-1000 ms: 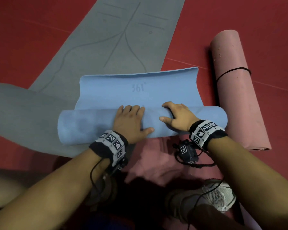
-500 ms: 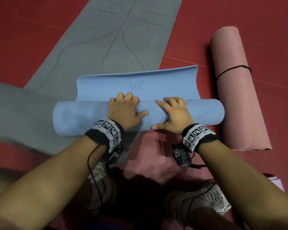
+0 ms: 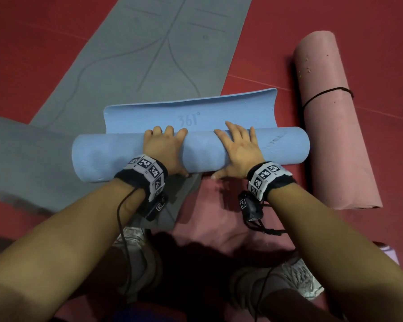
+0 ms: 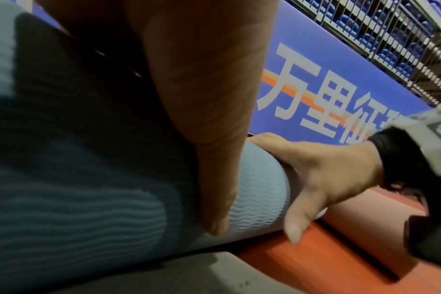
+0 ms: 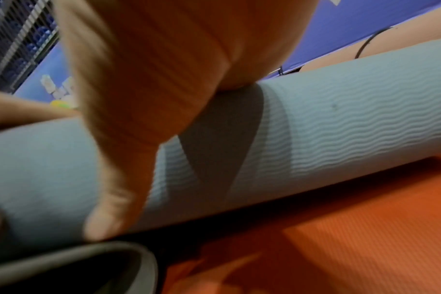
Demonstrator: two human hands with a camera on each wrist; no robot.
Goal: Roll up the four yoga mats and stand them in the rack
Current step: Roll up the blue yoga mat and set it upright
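Your left hand (image 3: 164, 148) and right hand (image 3: 239, 149) press flat on one ribbed blue roll (image 3: 116, 156); one pink roll (image 3: 330, 135) lies at three o'clock.

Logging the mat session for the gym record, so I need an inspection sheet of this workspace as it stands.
Surface: red floor.
Job's things: blue mat nearly rolled, short flap left; pink mat rolled, tied with black cord; grey mat flat; no rack seen.
Clutter: nothing seen.
Grippers: left hand and right hand press the roll.
Cables: black wrist leads.
Surroundings: blue banner, railing.
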